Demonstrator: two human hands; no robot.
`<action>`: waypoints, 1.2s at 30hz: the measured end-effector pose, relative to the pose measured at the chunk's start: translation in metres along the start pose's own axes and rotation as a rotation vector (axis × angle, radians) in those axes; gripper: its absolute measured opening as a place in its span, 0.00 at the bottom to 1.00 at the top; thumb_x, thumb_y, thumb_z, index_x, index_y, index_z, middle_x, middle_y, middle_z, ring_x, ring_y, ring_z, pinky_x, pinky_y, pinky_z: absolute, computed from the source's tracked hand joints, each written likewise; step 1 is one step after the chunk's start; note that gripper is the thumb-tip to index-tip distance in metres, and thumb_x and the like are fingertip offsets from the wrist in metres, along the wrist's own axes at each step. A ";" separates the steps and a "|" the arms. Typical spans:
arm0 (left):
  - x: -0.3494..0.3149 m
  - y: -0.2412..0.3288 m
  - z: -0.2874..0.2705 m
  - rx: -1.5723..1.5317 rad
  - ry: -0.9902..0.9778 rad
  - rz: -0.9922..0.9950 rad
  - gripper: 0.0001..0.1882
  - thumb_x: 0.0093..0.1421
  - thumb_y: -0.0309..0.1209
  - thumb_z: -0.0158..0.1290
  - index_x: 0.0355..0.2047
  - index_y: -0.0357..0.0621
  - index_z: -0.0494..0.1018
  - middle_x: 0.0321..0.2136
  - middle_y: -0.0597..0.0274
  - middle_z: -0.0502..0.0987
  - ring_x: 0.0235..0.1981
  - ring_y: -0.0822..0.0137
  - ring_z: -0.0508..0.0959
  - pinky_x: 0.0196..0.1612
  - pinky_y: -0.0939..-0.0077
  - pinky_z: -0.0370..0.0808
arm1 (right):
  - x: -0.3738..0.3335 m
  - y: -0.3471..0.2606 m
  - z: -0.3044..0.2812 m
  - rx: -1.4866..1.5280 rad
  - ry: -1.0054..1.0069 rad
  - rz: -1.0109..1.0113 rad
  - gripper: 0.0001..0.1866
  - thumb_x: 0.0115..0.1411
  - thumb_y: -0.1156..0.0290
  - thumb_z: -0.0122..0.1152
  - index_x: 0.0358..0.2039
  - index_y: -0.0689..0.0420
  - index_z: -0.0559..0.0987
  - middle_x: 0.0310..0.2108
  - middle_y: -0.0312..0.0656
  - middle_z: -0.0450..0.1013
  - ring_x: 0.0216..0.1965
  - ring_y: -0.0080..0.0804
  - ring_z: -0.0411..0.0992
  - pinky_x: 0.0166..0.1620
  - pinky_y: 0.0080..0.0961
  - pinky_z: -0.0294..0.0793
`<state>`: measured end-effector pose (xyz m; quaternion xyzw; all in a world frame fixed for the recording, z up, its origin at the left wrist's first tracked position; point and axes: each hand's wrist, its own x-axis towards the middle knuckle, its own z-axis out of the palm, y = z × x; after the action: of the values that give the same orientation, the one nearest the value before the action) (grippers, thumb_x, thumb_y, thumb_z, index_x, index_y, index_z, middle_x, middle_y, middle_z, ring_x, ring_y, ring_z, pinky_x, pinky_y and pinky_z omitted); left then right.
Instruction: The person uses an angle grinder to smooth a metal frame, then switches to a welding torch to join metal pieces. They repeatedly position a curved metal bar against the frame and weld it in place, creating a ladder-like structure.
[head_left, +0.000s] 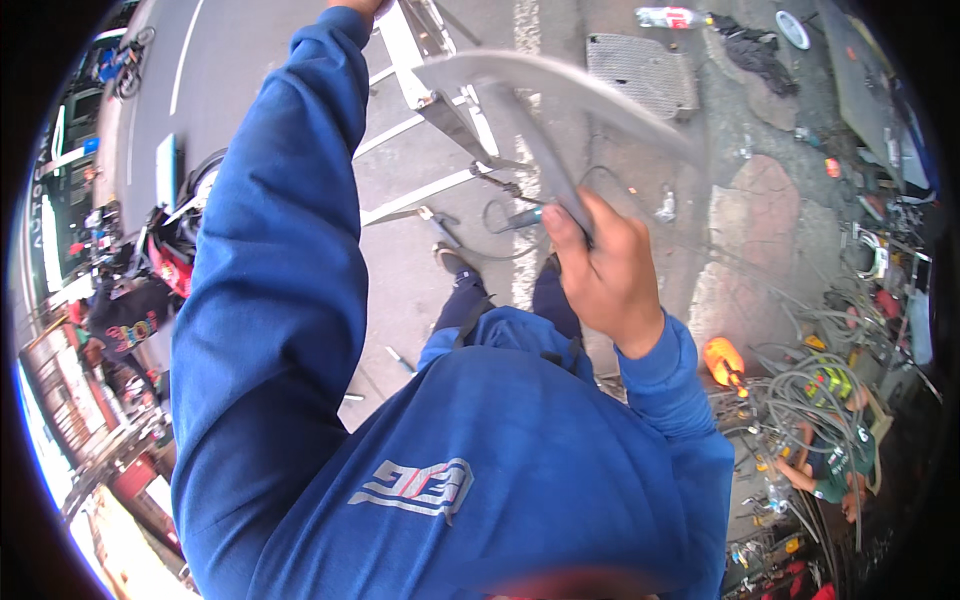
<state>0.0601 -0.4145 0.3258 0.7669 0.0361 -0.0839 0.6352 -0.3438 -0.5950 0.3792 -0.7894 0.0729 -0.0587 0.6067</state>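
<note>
My right hand (612, 268) is closed round the lower end of a dark grey bar (545, 150). The bar meets a long curved grey strip (570, 88), blurred by motion, that arches away to the right. My left arm stretches to the top edge, where only a sliver of my left hand (362, 4) shows beside a white metal frame (402, 55); its fingers are cut off. The frame's rails stand on the pavement in front of my feet. Past my right thumb is a dark teal tool handle (524, 218) with a thin cable.
A patterned metal plate (642, 75) and a clear plastic bottle (672, 18) lie at the far right. Tangled cables (815, 390) and an orange object (724, 362) are on the right, near a crouching person (835, 455). Parked motorcycles (170, 245) stand left, beside the road.
</note>
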 end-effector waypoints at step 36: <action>0.001 -0.011 0.017 -0.240 -0.103 0.055 0.20 0.52 0.19 0.55 0.43 0.17 0.66 0.37 0.36 0.77 0.31 0.42 0.85 0.26 0.56 0.85 | 0.004 -0.035 -0.006 -0.461 0.047 -0.136 0.14 0.69 0.62 0.60 0.35 0.63 0.78 0.15 0.47 0.66 0.15 0.30 0.63 0.23 0.31 0.63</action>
<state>0.0581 -0.4287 0.3120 0.6807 -0.0077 -0.1008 0.7255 -0.3391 -0.5928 0.4144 -0.9086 0.0452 -0.0993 0.4032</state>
